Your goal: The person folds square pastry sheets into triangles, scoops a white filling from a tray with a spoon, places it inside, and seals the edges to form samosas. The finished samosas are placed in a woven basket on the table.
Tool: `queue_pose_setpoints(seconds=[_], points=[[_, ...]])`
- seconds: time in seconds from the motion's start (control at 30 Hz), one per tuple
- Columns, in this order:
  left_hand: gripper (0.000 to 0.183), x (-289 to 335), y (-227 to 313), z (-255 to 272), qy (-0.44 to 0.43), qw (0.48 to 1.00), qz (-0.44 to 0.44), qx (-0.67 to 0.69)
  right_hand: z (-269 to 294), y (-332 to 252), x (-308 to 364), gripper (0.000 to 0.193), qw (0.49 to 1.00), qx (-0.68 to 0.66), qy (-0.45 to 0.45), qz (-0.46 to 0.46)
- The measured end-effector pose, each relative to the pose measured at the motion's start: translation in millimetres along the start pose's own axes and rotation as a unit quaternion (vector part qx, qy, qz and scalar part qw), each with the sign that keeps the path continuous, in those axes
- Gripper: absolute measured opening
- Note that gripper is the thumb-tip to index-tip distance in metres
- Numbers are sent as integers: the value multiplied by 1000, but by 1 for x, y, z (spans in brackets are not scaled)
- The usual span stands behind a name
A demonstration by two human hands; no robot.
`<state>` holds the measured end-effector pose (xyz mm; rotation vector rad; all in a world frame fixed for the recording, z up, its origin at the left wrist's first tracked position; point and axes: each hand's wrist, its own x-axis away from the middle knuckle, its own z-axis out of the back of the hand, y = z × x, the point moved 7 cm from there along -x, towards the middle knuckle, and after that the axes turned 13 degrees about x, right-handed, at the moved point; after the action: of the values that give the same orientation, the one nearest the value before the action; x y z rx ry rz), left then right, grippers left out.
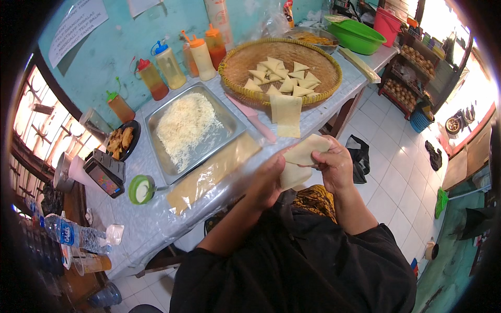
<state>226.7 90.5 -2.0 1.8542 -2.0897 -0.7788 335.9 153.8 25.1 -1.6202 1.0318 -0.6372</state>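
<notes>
My left hand and my right hand are both closed on thin, pale pastry sheets, held up in front of the table's edge. One sheet hangs lower, between the two hands. Folded pastry triangles lie in a round woven tray beyond them. Two pastry strips droop over that tray's near rim. Left of my hands, a clear plastic sheet covers a long pastry stack. A metal tray bears a heap of pale shreds that looks like grated cheese. Near it lies a pink knife.
A green bowl of white paste stands beside a propped phone. Several squeeze bottles line the wall. Fried food sits on a black plate. At the far end are a green basin and a red bucket.
</notes>
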Motion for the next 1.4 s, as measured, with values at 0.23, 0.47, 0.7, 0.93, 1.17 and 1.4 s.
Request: queue_pose_setpoints(seconds=[0.23, 0.47, 0.7, 0.93, 1.17, 1.4], points=[[67, 1, -3, 14, 45, 995, 27, 83, -28, -39, 19, 15, 810, 473, 8, 348], [62, 2, 10, 9, 0, 988, 22, 150, -60, -28, 54, 20, 566, 625, 43, 536], [58, 2, 21, 15, 28, 998, -62, 7, -64, -10, 51, 25, 564, 641, 12, 520], [53, 12, 39, 19, 11, 988, -125, -89, -38, -22, 45, 46, 715, 498, 49, 489], [45, 48, 73, -37, -51, 845, -334, -414, -43, 11, -3, 62, 987, 148, -63, 18], [69, 59, 67, -5, 20, 995, 83, -45, -105, -50, -17, 55, 784, 514, -282, 202]])
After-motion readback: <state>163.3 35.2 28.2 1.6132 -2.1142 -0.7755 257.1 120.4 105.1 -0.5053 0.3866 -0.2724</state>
